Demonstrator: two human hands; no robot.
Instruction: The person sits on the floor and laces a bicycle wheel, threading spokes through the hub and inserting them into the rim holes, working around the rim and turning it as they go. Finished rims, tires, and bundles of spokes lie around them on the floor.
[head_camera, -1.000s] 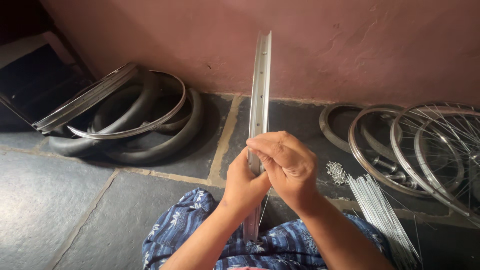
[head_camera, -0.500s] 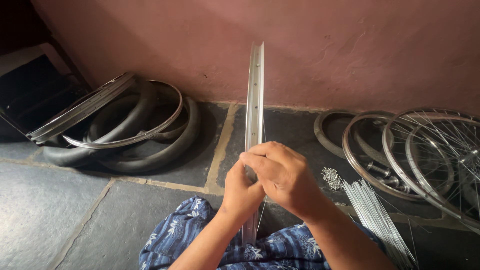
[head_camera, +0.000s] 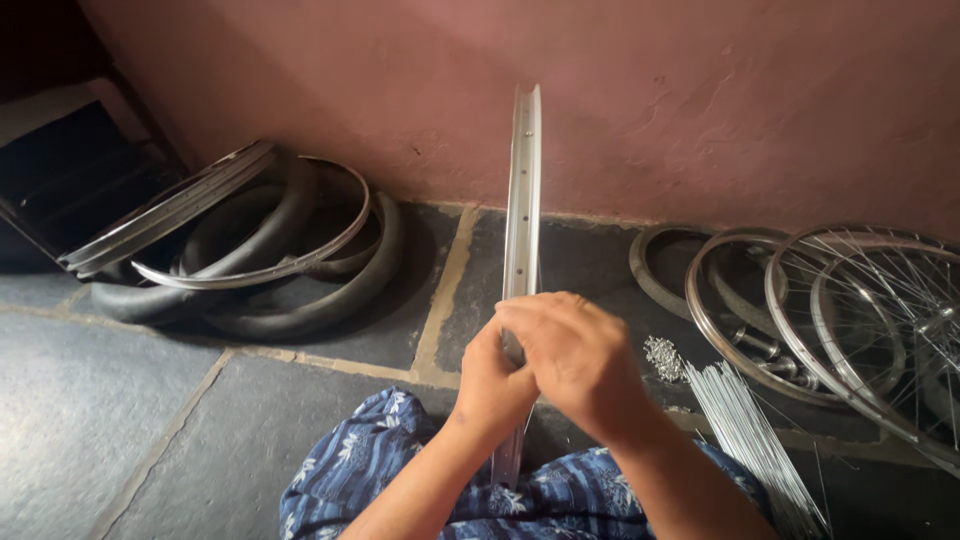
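Rim (head_camera: 523, 190) of a bicycle wheel, bare metal, stands on edge right in front of us, seen edge-on, its top rising against the pink wall (head_camera: 700, 100) and its lower part dropping between our knees. We hold it about midway up. Our left hand (head_camera: 490, 385) wraps the rim from the left side, fingers curled round it. Our right hand (head_camera: 575, 360) lies over the left and over the rim, fingers bent and closed together; whether it pinches anything small we cannot tell, the fingertips are hidden. Both hands touch each other.

Below the hands we see blue flowered cloth (head_camera: 400, 470) on our lap, the rim's lower edge passing over it.

Just right of the hands, a small heap of spoke nipples (head_camera: 663, 357) lies on the stone floor (head_camera: 120, 420), and beside it a bundle of thin steel spokes (head_camera: 750, 440) runs down toward the bottom edge. Further right, several rims and a spoked wheel (head_camera: 880, 310) lie flat, overlapping one another near the wall.

Well apart on the left, black tyres (head_camera: 290, 290) lie stacked, with more bare rims (head_camera: 170, 215) resting on them, tilted. A dark opening sits in the far left corner.
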